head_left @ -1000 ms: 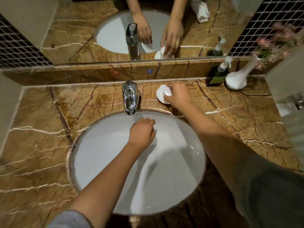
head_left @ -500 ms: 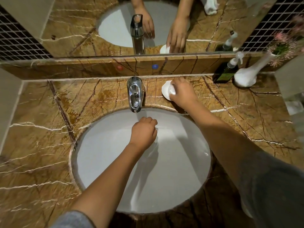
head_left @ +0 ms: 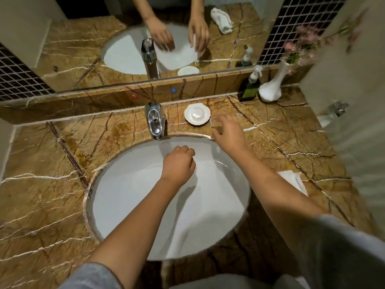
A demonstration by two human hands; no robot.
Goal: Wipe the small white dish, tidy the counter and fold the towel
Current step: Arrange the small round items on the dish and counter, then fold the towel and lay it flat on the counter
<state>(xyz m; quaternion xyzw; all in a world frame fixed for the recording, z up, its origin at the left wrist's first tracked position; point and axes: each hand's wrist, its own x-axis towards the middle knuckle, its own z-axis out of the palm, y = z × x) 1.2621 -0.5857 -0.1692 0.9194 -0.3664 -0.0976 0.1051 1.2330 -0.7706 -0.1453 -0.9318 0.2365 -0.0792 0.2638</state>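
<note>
The small white dish (head_left: 197,116) sits on the brown marble counter just right of the tap, with a clear round object in its middle. My right hand (head_left: 229,132) hovers a little to the right of the dish and nearer me, fingers spread, holding nothing and not touching the dish. My left hand (head_left: 180,163) is a loose fist over the back of the white sink basin (head_left: 125,195), with nothing visible in it. A white towel (head_left: 291,181) lies on the counter to the right of the basin, partly hidden by my right forearm.
A chrome tap (head_left: 155,122) stands behind the basin. A dark soap dispenser (head_left: 249,88) and a white vase with pink flowers (head_left: 270,89) stand at the back right. A mirror (head_left: 83,49) runs along the back, and a wall closes the right side.
My right hand has let go of the dish and drawn back to the right, so the whole dish shows. My left hand has stayed over the basin.
</note>
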